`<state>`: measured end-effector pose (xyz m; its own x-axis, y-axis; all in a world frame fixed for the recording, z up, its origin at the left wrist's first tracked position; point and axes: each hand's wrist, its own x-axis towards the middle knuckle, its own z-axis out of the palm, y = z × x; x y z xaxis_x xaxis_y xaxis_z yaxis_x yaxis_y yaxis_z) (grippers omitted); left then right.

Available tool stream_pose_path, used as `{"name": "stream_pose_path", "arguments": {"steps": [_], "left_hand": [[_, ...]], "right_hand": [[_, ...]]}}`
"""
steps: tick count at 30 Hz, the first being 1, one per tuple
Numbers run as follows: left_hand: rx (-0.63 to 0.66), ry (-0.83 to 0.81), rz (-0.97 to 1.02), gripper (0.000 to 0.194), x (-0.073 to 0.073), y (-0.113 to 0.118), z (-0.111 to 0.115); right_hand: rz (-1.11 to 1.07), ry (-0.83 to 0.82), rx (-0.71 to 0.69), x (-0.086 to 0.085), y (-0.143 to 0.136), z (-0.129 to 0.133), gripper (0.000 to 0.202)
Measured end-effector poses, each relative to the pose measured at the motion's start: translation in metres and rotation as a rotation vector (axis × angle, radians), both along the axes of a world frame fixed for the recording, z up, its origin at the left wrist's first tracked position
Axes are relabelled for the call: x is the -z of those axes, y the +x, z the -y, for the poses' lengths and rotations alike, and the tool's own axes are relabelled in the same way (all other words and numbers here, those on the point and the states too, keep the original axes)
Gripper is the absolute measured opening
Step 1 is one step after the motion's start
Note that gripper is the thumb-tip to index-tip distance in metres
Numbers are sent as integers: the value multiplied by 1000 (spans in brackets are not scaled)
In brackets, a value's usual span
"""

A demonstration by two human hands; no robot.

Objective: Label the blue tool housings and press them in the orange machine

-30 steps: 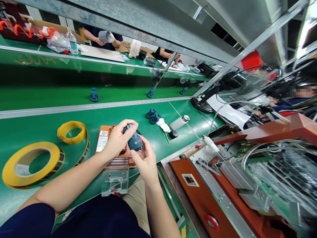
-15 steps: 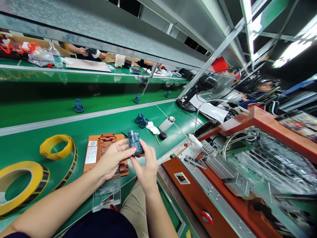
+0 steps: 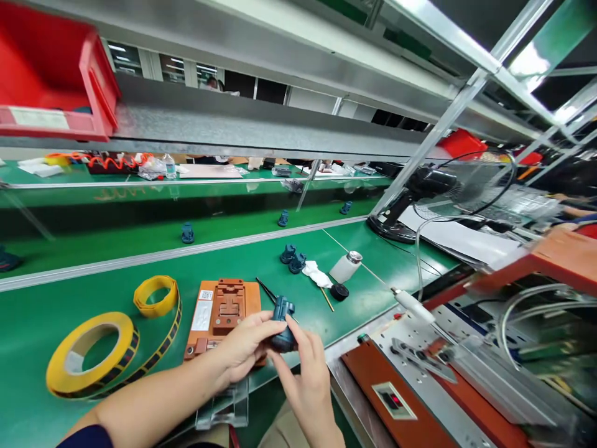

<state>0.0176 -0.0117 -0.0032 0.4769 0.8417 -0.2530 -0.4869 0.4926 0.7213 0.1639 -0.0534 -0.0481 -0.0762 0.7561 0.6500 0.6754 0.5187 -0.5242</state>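
Between my two hands is a small dark blue plastic housing, held above the front of the green bench. My left hand grips its left side, thumb across the front. On the right side, the fingers and thumb of my right hand pinch it; the fingers cover its lower part. Just left of the housing lies an orange-brown fixture with a label and a QR code, partly hidden by my left forearm. Black tweezers lie behind the housing. Two similar blue parts rest farther back.
Rolls of yellow tape lie at left. A white cloth, a stick, a bottle and a black cap sit to the right. Beyond them stands a fan. An orange machine occupies the right. A red bin hangs upper left.
My view has tilted up and swung left, so the bench sits lower and farther right in the picture. Both hands still hold the blue housing, which has turned slightly.
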Motion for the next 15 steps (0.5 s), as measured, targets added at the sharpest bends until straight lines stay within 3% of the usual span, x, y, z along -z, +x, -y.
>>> {"name": "stream_pose_path", "arguments": {"steps": [3, 8, 12, 15], "left_hand": [[60, -32, -12, 35, 0, 7, 5], [77, -80, -104, 42, -10, 6, 0], [-7, 34, -262, 49, -21, -12, -21], [-121, 159, -380, 54, -18, -31, -46]], "right_hand": [[-63, -65, -38, 3, 18, 10, 52], [-130, -95, 13, 15, 47, 22, 45], [-205, -222, 70, 30, 63, 33, 38], [-294, -302, 183, 43, 75, 47, 37]]}}
